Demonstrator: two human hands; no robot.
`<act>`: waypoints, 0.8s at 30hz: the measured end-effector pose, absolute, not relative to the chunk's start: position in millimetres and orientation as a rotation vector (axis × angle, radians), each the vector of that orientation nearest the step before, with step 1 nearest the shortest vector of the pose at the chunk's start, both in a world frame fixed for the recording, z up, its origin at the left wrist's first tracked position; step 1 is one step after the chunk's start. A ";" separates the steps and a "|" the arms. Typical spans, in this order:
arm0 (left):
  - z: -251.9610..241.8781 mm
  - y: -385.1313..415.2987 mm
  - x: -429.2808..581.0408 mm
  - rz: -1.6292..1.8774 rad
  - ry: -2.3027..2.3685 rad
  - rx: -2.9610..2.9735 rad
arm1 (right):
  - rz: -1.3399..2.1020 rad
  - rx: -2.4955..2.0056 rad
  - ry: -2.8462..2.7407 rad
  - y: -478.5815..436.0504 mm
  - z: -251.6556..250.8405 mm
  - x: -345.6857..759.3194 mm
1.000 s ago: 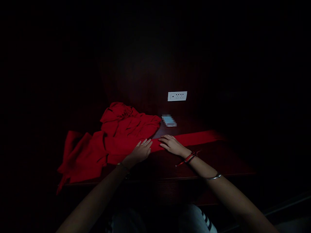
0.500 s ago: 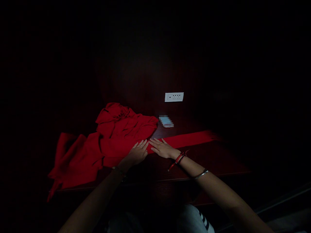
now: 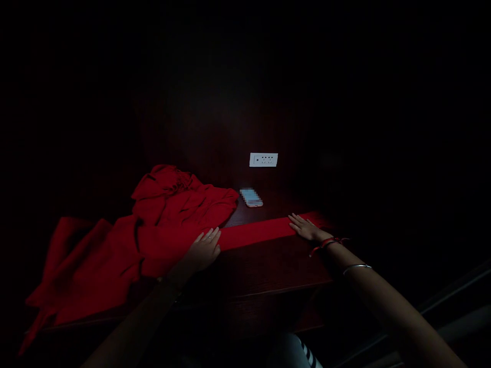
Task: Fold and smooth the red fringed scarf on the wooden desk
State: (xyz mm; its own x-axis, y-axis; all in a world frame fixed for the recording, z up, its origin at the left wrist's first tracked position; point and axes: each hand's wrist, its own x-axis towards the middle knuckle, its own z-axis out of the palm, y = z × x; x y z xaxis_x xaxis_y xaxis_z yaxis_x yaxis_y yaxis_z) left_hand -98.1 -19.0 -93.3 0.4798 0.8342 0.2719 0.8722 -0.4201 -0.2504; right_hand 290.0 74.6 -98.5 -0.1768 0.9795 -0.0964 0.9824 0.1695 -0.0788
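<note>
A large red cloth [image 3: 153, 230] lies bunched on the left of a dark wooden table [image 3: 268, 266]. From the heap a narrow folded strip [image 3: 255, 232] of the same cloth runs flat to the right. My left hand [image 3: 201, 251] rests flat and open on the cloth where the strip leaves the heap. My right hand [image 3: 307, 228] lies flat and open on the strip's right part, fingers stretched out. Red thread and a metal bangle circle my right wrist.
A phone [image 3: 251, 197] lies on the table behind the strip. A white socket plate [image 3: 263, 159] is set in the dark wall beyond it. The cloth's left end hangs over the table's front edge. The room is very dark.
My right hand has slid to the right along the strip, away from my left hand, which stays pressed at the heap. The view has shifted to the right.
</note>
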 end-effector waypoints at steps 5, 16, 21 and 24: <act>-98.5 -15.5 -105.2 -0.205 -1.313 -2.371 | -0.124 2.107 2.289 86.5 -92.6 325.3; -103.3 -12.1 -106.0 -0.269 -1.315 -2.338 | -0.090 1.322 3.036 25.6 -73.3 166.3; -95.5 -24.7 -107.2 -0.275 -1.384 -2.340 | -0.097 1.317 2.986 13.7 -79.8 145.4; -93.8 -34.1 -112.7 -0.286 -1.427 -2.325 | -0.090 1.351 2.985 14.8 -83.1 150.9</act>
